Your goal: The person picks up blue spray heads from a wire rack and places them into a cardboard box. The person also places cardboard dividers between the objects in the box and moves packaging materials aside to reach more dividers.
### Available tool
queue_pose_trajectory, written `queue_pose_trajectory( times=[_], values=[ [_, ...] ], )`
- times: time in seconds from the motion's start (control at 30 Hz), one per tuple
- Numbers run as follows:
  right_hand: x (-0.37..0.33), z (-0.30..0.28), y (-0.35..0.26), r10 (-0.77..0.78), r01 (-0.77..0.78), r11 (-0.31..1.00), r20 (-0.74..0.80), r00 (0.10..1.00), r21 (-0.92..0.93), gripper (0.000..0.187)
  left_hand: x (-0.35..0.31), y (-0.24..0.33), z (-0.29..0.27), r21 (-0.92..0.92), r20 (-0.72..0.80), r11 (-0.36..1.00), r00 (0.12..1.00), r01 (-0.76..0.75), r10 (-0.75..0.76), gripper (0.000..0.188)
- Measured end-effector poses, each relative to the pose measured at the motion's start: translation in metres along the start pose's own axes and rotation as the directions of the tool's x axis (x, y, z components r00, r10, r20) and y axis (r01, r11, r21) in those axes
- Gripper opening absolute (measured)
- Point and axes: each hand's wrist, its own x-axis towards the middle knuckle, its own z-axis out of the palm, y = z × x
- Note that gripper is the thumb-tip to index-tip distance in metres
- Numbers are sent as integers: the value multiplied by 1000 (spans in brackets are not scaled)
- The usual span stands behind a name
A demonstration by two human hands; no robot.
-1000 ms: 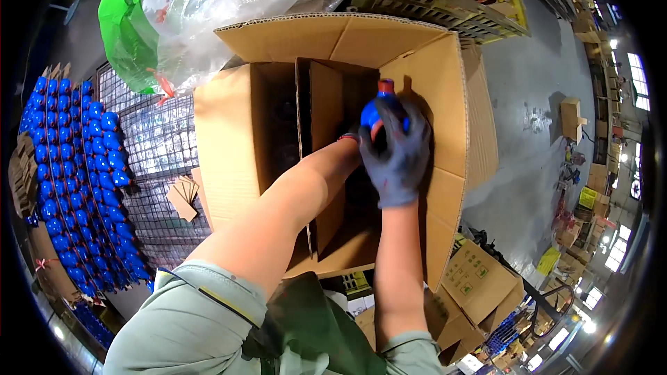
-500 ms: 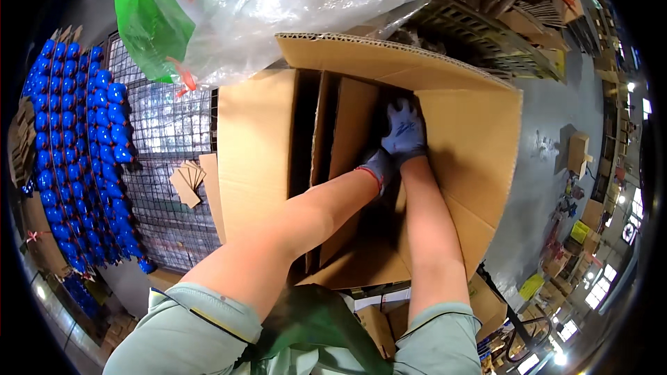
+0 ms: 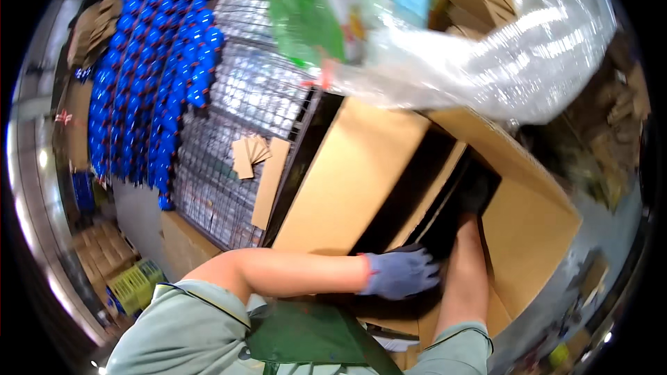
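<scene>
A large open cardboard box (image 3: 351, 173) stands in front of me with its flaps folded out. Upright inside it is a cardboard divider (image 3: 429, 194), with dark gaps on either side. My left hand (image 3: 401, 274), in a grey-blue knit glove, is over the near part of the box by the divider's near end. Its fingers point right, slightly apart, and nothing shows in them. My right arm reaches deep into the box's right side. There my gloved right hand (image 3: 476, 193) is a dark shape in shadow, its fingers not readable.
Clear plastic bags (image 3: 451, 73) and a green bag (image 3: 302, 14) lie beyond the box. On the left, strings of shiny blue balls (image 3: 149, 76) rest beside a wire-mesh surface (image 3: 215, 139) holding small cardboard pieces (image 3: 250, 154). A yellow-green crate (image 3: 137, 286) sits lower left.
My left hand has drawn back from beside the right hand toward the box's near side. The right hand has gone deeper into shadow. The view has turned, shifting the scene rightward.
</scene>
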Motion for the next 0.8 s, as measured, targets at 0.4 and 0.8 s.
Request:
queue_pose_trajectory(
  times=[0.4, 0.8],
  values=[
    [-61, -84, -11, 142, -178, 278, 143, 979, 944, 47, -451, -322, 128, -901, -409, 343, -257, 266, -876, 42],
    [-98, -32, -507, -564, 536, 824, 171, 808, 187, 29, -615, -542, 71, -706, 256, 27, -291, -707, -922, 16]
  ],
)
